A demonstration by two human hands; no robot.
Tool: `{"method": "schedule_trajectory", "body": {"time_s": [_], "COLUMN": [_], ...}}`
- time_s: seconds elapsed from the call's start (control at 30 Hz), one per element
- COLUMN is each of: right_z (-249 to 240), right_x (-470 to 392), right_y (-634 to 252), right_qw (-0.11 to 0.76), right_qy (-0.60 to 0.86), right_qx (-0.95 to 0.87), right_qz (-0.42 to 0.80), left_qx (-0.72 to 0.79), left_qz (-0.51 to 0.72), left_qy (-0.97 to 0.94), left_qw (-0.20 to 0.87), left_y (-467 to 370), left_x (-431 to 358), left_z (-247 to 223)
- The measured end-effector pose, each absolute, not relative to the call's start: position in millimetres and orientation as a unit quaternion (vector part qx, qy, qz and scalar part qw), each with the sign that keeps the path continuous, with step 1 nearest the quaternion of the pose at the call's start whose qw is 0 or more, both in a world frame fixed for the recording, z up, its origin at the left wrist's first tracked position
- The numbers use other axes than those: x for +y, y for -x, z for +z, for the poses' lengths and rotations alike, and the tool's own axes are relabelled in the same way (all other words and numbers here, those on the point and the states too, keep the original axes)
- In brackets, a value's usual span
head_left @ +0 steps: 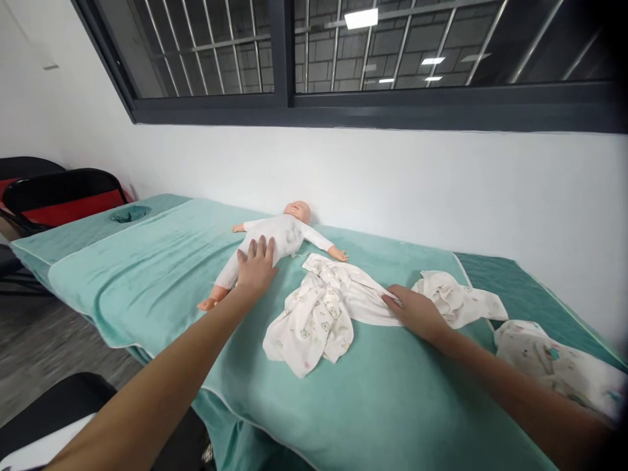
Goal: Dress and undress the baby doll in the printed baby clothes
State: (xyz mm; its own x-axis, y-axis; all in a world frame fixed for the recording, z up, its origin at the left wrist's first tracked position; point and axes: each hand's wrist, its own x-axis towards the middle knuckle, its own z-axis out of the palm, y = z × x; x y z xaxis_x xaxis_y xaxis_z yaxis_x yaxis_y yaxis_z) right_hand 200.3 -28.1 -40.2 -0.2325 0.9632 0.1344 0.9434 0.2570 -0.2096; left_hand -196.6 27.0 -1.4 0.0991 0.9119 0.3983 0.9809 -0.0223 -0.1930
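A baby doll (277,233) with a white cloth body lies on its back on the green-covered bed, its head towards the wall. My left hand (257,267) rests on the doll's lower body, fingers spread. Right of the doll lies a crumpled white baby garment (314,320) with a small printed pattern. My right hand (415,309) pinches the plain white edge of this garment between thumb and fingers. The garment's exact cut is hidden by its folds.
Two more printed white cloths lie to the right, one crumpled (456,297) and one by my right forearm (559,363). The green bed cover (147,275) is wrinkled at left. Black-and-red chairs (73,196) stand at the far left. A white wall (392,176) backs the bed.
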Motion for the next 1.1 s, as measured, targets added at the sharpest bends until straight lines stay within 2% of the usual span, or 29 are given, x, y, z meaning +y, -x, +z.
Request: {"method": "schedule_trajectory", "body": {"time_s": [0.2,0.37,0.73,1.1], "right_z": [-50.7,-47.9,-47.8,-41.9], "right_x": [-32.0,-32.9,-27.2,-29.0], "right_y": [-197.1,-198.8,-206.2,-206.9], "right_qw": [0.162,0.197,0.248,0.273], "right_qy": [0.628,0.635,0.637,0.633], "right_qx": [-0.760,-0.745,-0.718,-0.705], "right_qz": [0.024,0.054,0.131,0.168], "left_qx": [-0.545,-0.454,-0.516,-0.458], "left_qz": [-0.098,-0.031,-0.087,-0.016], "left_qy": [0.783,0.844,0.811,0.852], "left_qw": [0.283,0.284,0.262,0.254], "left_y": [172.8,154.1,145.2,137.2], "left_x": [45.3,73.8,87.0,90.1], "left_z": [2.1,-1.3,14.7,5.4]}}
